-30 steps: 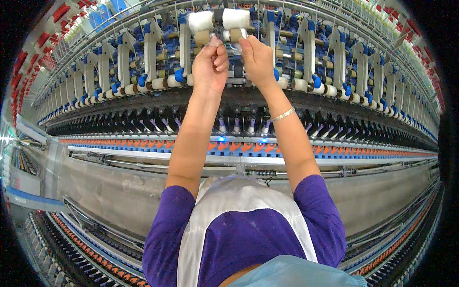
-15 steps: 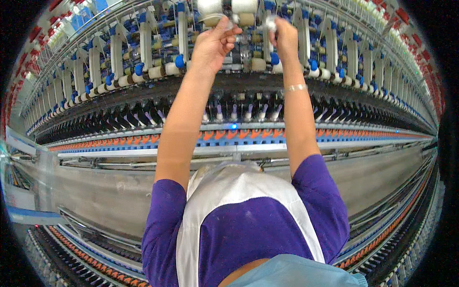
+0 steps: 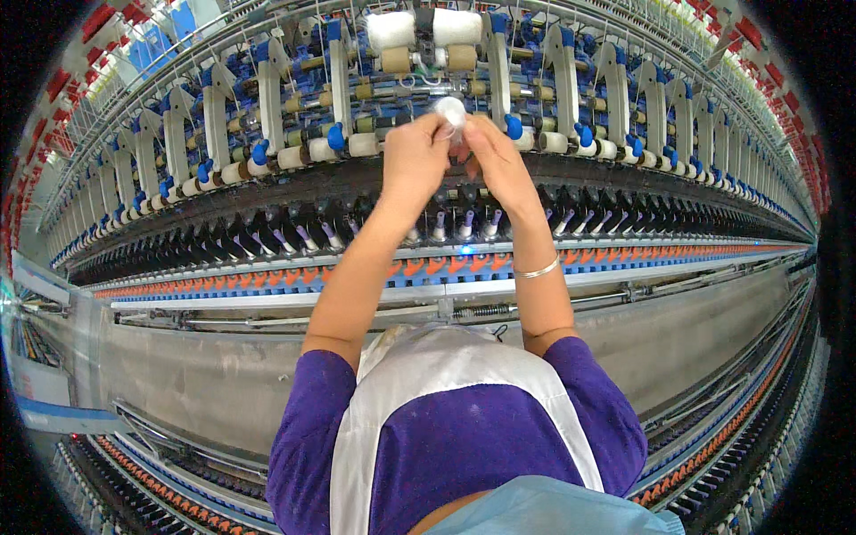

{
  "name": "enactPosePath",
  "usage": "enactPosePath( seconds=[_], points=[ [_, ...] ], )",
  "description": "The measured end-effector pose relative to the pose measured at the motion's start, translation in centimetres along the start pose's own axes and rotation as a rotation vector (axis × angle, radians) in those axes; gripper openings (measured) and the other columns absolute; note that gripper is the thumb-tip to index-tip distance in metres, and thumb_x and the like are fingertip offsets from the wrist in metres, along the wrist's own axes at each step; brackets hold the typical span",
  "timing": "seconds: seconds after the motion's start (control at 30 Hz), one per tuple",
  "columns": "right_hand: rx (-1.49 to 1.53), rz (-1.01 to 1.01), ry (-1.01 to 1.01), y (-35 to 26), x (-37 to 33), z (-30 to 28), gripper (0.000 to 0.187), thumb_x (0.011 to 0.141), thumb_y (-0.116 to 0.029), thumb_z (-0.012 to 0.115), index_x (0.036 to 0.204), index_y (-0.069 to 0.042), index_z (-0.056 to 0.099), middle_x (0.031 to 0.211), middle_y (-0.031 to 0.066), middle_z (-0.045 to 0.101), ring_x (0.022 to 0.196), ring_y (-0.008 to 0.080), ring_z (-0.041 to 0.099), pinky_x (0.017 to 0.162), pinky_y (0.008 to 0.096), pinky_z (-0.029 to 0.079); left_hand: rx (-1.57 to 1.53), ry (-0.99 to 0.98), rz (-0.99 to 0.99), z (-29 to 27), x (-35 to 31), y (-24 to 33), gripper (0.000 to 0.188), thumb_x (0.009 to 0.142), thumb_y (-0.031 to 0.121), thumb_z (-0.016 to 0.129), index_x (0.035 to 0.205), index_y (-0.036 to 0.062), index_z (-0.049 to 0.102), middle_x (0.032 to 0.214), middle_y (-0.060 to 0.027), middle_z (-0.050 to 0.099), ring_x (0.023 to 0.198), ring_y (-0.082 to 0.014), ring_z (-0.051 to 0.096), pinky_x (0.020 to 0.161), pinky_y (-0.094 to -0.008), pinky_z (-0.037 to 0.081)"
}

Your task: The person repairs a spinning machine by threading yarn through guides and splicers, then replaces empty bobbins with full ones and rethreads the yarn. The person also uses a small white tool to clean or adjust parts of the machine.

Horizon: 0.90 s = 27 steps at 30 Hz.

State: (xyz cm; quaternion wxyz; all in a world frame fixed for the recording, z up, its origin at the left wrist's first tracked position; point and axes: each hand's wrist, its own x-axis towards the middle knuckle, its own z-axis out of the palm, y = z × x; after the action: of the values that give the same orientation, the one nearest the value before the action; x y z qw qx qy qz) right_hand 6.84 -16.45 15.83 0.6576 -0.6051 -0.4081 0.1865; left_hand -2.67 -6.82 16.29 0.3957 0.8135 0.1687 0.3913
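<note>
My left hand (image 3: 416, 159) and my right hand (image 3: 497, 160) meet in front of the spinning machine's drafting rollers. Between their fingertips is a small white round wad (image 3: 451, 111), which looks like fibre, though blur hides its exact make. The left fingers are closed on its left side. My right thumb and fingers press at its right side, the lower fingers partly hidden and smeared. Just above the hands sit two thick white fibre rolls (image 3: 390, 31) on the machine, with tan rollers (image 3: 461, 58) below them.
Grey upright arms with blue knobs (image 3: 335, 136) flank both hands. Below runs a row of spindles with pale bobbins (image 3: 439, 223), then an orange and blue rail (image 3: 410, 272). Another machine row (image 3: 169, 481) lies behind me at the lower left.
Both hands have come down from the white rolls and drawn together. The white wad, earlier at my right hand, is now between both hands.
</note>
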Motion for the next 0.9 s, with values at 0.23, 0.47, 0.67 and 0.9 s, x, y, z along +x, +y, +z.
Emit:
enactPosePath(
  seconds=[0.23, 0.47, 0.67, 0.9],
  points=[
    [0.063, -0.236, 0.240, 0.4, 0.7, -1.3, 0.020, 0.090, -0.019, 0.060, 0.086, 0.000, 0.063, 0.070, 0.0026, 0.058, 0.056, 0.0080, 0.048, 0.050, 0.0219, 0.037, 0.198, 0.157, 0.431, -2.6, -0.3, 3.9, 0.019, 0.078, 0.014, 0.069, 0.095, 0.0056, 0.067, 0.079, -0.0086, 0.066, 0.072, -0.0231, 0.064, 0.066, -0.0335, 0.050],
    [0.393, -0.034, 0.176, 1.1, -1.7, -1.9, 0.026, 0.089, -0.026, 0.063, 0.089, 0.000, 0.065, 0.071, 0.0019, 0.062, 0.054, 0.0051, 0.049, 0.047, 0.0185, 0.035, 0.825, 0.528, 0.978, -3.6, 7.3, 2.3, 0.019, 0.068, 0.008, 0.072, 0.086, 0.0136, 0.072, 0.102, -0.0007, 0.061, 0.107, -0.0230, 0.052, 0.088, -0.0382, 0.036],
    [0.449, 0.004, 0.199, 3.5, -2.7, -3.2, 0.022, 0.089, -0.025, 0.064, 0.089, -0.004, 0.068, 0.068, 0.0003, 0.062, 0.051, 0.0027, 0.047, 0.047, 0.0171, 0.037, 0.703, 0.648, 1.061, -2.7, 7.6, 0.0, 0.020, 0.067, 0.005, 0.064, 0.083, 0.0132, 0.071, 0.089, 0.0041, 0.063, 0.094, -0.0181, 0.057, 0.081, -0.0332, 0.035],
    [0.240, 0.052, 0.205, 4.5, -3.2, -2.6, 0.015, 0.086, -0.018, 0.063, 0.083, -0.004, 0.068, 0.067, 0.0021, 0.064, 0.058, 0.0086, 0.057, 0.050, 0.0255, 0.046, 0.621, 0.545, 0.607, 0.4, 4.0, 0.5, 0.008, 0.085, 0.009, 0.060, 0.087, 0.0017, 0.064, 0.092, -0.0124, 0.063, 0.088, -0.0304, 0.058, 0.080, -0.0394, 0.045]
  ],
)
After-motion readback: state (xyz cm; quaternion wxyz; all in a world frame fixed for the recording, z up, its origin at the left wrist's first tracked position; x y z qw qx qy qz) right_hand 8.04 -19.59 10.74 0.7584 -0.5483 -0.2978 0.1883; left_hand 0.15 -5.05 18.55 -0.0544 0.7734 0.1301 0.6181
